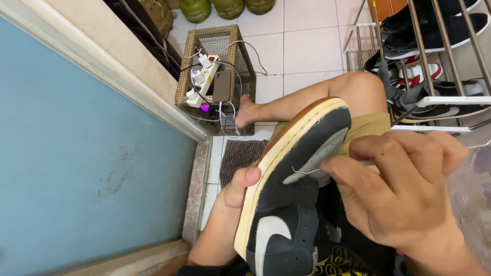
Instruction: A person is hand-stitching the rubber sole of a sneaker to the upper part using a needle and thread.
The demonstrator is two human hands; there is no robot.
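White tiled floor (307, 46), blue wall (76, 153)

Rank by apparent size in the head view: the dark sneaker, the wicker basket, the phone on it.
1. Dark sneaker, though it is nearest the camera, so this is unsure.
2. Wicker basket.
3. Phone, clearly smallest.

You've got a black sneaker (294, 204) tipped on its side across your lap, toe pointing up and away from you. Its cream sole edge (286, 148) faces left, with a tan outsole behind it. The upper is dark suede-like material with grey patches at the toe and a grey curved side mark. A thin white thread (307, 171) runs out from the toe panel.
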